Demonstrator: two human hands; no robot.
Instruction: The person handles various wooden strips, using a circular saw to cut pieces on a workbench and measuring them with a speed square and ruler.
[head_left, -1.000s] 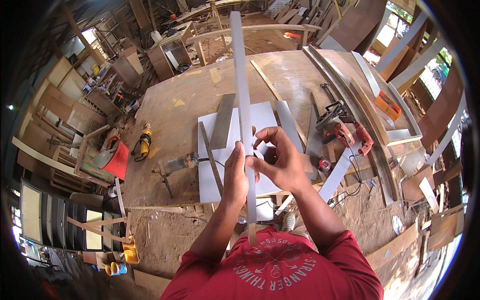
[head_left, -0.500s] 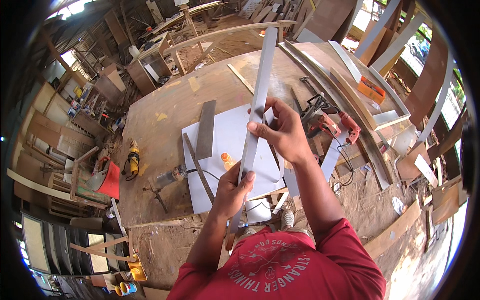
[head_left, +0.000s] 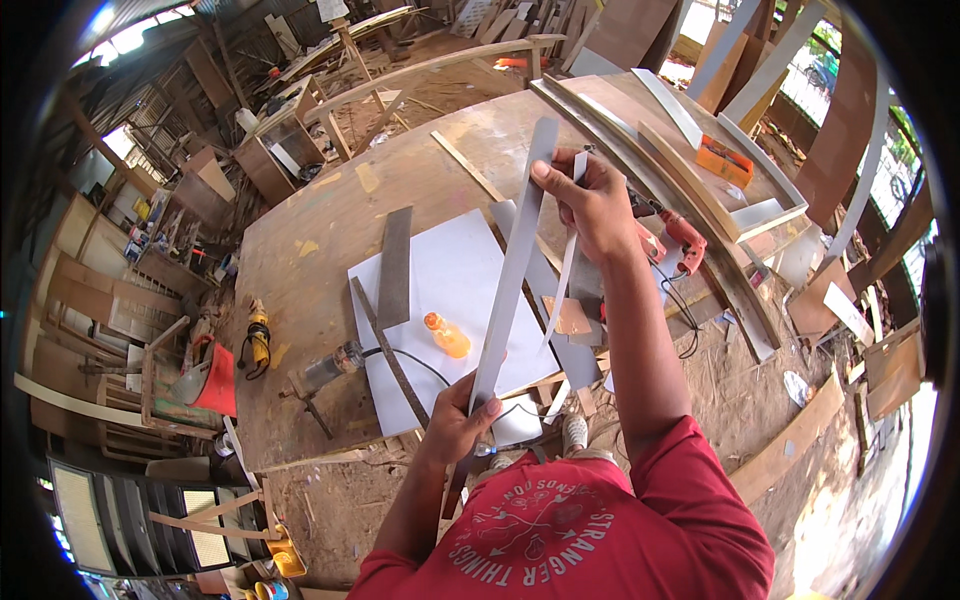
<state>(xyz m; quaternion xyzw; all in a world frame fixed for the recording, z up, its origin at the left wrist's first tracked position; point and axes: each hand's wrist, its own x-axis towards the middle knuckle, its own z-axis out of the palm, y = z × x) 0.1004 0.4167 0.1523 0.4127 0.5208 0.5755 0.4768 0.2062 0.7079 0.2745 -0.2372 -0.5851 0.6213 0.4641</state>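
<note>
A long, narrow grey-white strip (head_left: 512, 285) slants up in front of me, above the worktable. My left hand (head_left: 457, 428) is closed round its lower end, thumb on the near face. Near the top, my right hand (head_left: 597, 208) pinches the same strip with thumb and fingers. A thinner white strip (head_left: 566, 265) hangs down from between the right hand's fingers. Below lies a white sheet (head_left: 455, 260) bearing an orange bottle (head_left: 447, 336). A grey strip (head_left: 396, 265) and a dark, narrow strip (head_left: 390, 355) lie across the sheet's left side.
The wooden worktable (head_left: 300, 290) carries a corded power tool (head_left: 335, 366), a yellow power tool (head_left: 258, 340) and a red power tool (head_left: 684, 242). At the right are an orange box (head_left: 725, 160) and long wooden rails (head_left: 690, 185). A red container (head_left: 215, 378) stands left of the table.
The right hand has moved up and right along the strip, towards its top end. The strip's top is lower, and the thin strip now hangs more plainly in view. The orange bottle is now uncovered.
</note>
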